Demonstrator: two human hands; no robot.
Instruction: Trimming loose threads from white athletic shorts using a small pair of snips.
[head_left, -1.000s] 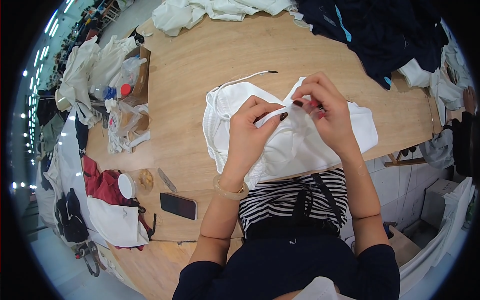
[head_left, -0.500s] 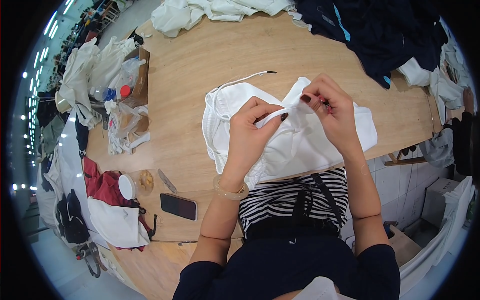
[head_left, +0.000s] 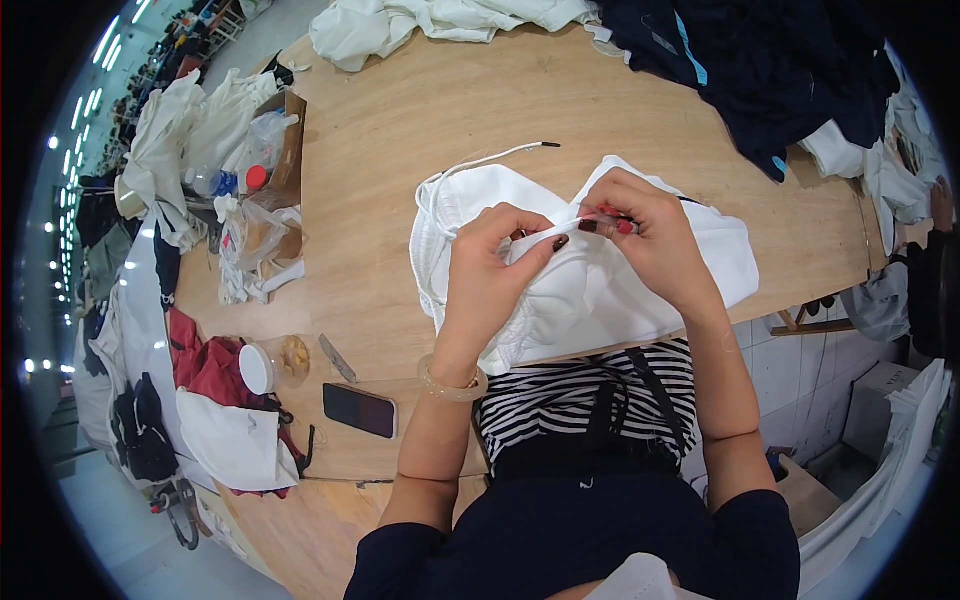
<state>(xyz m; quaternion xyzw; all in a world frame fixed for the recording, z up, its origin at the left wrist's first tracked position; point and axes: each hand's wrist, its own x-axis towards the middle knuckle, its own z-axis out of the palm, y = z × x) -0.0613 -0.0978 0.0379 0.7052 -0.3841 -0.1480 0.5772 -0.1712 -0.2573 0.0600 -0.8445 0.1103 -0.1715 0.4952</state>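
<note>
A white garment (head_left: 640,300) with a gathered elastic edge lies bunched on the table in front of me. Its white drawcord (head_left: 490,158), tipped in black, loops off the far left side. My left hand (head_left: 495,260) is closed, pinching a folded edge of the cloth between thumb and fingers. Right beside it, my right hand (head_left: 640,235) grips the same fold, fingertips nearly touching the left ones. Something small and reddish shows among the right fingers, too hidden to name.
A phone (head_left: 360,410), a grey blade-like tool (head_left: 337,358) and a white-lidded jar (head_left: 257,370) lie left, near red cloth (head_left: 215,365). Beyond stands a cardboard box (head_left: 290,150) with a bottle and plastic bags. Dark navy garments (head_left: 760,70) and white cloth (head_left: 420,25) cover the far side.
My right hand has come left and slightly down, closing in on the left hand at the fold. The left hand stays pinched on the cloth, hardly shifted.
</note>
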